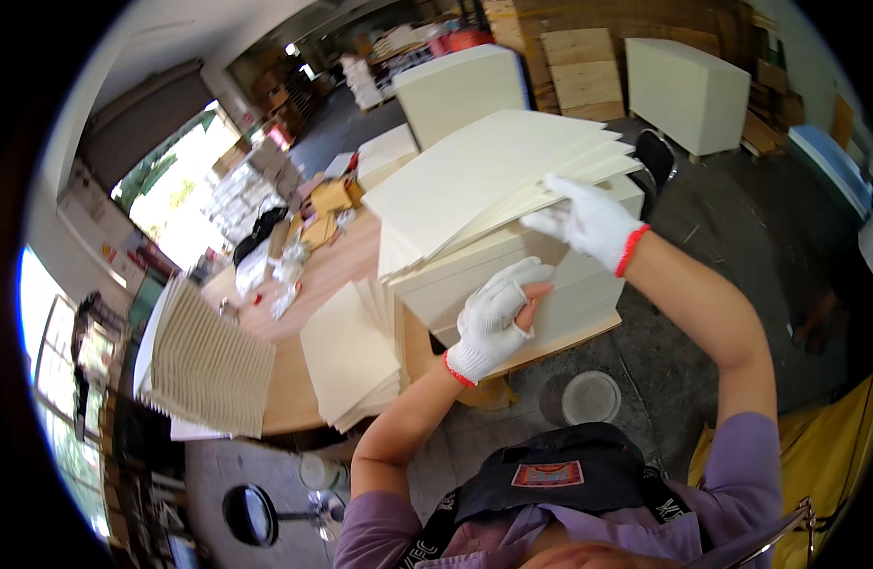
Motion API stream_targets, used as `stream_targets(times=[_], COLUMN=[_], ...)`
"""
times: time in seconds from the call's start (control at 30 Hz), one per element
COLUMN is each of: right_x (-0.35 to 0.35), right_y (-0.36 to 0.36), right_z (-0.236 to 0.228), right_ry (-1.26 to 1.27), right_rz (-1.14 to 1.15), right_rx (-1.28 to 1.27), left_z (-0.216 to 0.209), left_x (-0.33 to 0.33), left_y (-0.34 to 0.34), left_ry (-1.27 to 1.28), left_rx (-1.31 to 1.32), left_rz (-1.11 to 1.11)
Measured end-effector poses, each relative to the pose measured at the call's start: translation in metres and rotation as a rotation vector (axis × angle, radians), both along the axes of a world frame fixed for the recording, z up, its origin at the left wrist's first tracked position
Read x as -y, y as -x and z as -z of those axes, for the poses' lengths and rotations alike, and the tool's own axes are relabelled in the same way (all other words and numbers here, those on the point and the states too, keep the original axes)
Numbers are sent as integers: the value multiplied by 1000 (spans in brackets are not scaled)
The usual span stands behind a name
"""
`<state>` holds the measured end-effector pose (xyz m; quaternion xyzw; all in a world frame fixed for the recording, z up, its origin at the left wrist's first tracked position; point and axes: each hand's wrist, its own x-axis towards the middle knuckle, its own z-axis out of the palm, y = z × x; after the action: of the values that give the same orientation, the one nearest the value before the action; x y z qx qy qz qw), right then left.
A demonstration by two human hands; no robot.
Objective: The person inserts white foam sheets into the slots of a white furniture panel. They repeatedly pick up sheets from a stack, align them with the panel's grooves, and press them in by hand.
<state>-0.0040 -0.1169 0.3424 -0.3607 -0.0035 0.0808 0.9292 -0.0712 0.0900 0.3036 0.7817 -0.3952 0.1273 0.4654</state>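
Cream-white sheets (493, 175) lie fanned out on top of a tall stack of boards (512, 284) in front of me. My right hand (588, 223), in a white knit glove with a red cuff, is at the sheets' near right edge. Its fingers are stretched and apart; whether they press on a sheet I cannot tell. Lower and to the left, my left hand (498, 318) is held before the stack's near side, wearing a matching glove with some bare finger showing. Its fingers extend with nothing visible in them.
On the wooden table (351, 275) left of the stack lie a smaller fanned pile of sheets (353, 351) and a curved, thick pile (209, 365). Plastic bags and yellow packets (330, 197) clutter its far part. A round stool (250, 515) and a white bucket lid (591, 397) are below.
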Motion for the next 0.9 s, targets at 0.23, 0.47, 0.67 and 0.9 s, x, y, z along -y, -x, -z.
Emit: stream_targets(times=[0.23, 0.47, 0.67, 0.9], right_x=[33, 100, 58, -104], right_y=[48, 134, 118, 81], right_z=[-14, -16, -26, -31], right_ry=[214, 529, 554, 466], right_rz=[114, 102, 123, -268], right_rx=[64, -10, 120, 289], left_z=[32, -25, -13, 36], left_x=[-43, -55, -87, -196], left_y=[13, 26, 64, 92], left_ry=[929, 1028, 969, 1333], left_rx=[-1161, -1409, -1108, -533], left_rz=[256, 96, -265, -310])
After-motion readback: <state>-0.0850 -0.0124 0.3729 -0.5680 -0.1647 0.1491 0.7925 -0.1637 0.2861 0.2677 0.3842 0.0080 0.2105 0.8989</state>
